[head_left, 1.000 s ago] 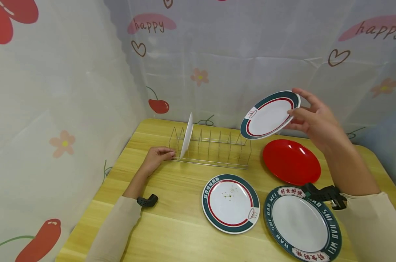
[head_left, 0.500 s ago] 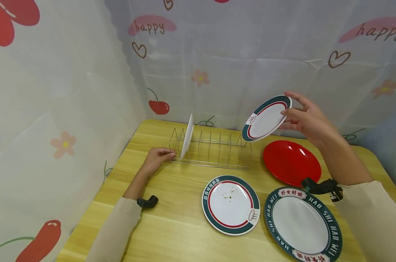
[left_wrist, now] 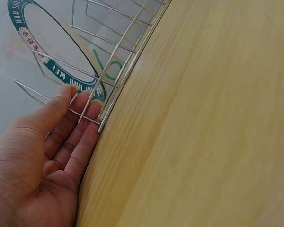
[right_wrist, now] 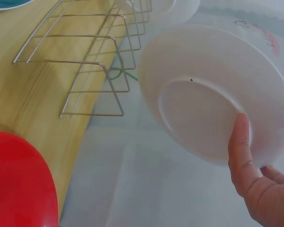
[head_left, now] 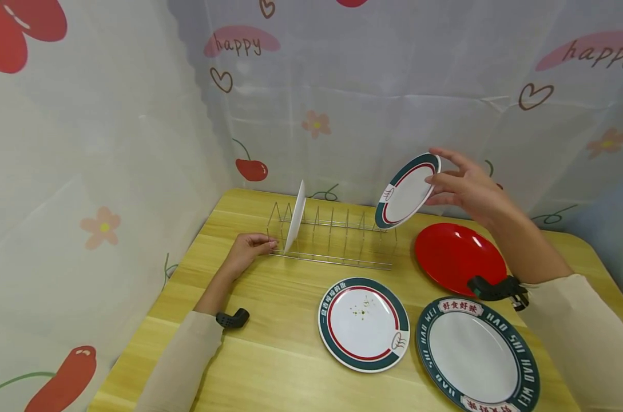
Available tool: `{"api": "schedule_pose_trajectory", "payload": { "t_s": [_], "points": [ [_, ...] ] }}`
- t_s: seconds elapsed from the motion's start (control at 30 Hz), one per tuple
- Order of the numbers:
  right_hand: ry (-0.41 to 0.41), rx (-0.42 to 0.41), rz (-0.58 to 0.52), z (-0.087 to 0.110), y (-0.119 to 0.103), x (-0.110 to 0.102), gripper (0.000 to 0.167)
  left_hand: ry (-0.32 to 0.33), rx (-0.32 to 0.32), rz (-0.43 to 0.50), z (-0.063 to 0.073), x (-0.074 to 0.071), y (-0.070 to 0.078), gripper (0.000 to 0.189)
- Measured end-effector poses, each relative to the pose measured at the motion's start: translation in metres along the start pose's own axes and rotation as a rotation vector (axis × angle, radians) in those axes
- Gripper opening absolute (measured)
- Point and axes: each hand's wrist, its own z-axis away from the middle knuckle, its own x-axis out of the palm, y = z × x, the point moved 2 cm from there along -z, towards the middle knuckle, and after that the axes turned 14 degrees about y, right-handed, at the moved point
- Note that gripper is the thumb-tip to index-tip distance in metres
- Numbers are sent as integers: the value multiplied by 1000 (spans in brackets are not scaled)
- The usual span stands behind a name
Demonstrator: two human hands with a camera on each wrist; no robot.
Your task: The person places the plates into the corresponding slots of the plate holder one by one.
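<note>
My right hand (head_left: 468, 186) grips the edge of a white plate (head_left: 408, 193) with a dark green rim and a red ring. It holds this plate tilted in the air above the right end of the wire dish rack (head_left: 342, 262). The plate's plain white underside (right_wrist: 199, 94) faces the right wrist view. At the rack's left end, my left hand (head_left: 246, 252) pinches the end wires, the thumb above and fingers below in the left wrist view. Near that hand a plate with a green lettered rim (left_wrist: 57, 38) stands upright in the rack, edge-on (head_left: 296, 217) in the head view.
In front of the rack lies a green-rimmed plate (head_left: 364, 324) with small crumbs on it. A larger plate with lettering (head_left: 473, 352) is to its right. Behind that sits a red plate (head_left: 460, 257). A printed cloth backdrop (head_left: 393, 114) hangs behind the wooden table (head_left: 270, 355).
My right hand has moved left and slightly down with the plate, bringing it closer to the rack and tilting it more upright. The left hand has stayed on the rack.
</note>
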Motion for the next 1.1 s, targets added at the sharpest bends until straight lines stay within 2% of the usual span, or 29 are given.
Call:
{"api": "schedule_pose_trajectory", "payload": {
  "t_s": [0.37,0.87,1.1],
  "points": [
    [-42,5,9,-1,-17,29,76,7,7,-33,1,-1,-2,21],
    [-140,-6,-87,-1,-33,87,71,12,-2,-62,2,0,-1,24],
    [-182,5,-140,-2,-36,109,70,9,18,-49,1,0,-1,24]
  ]
}}
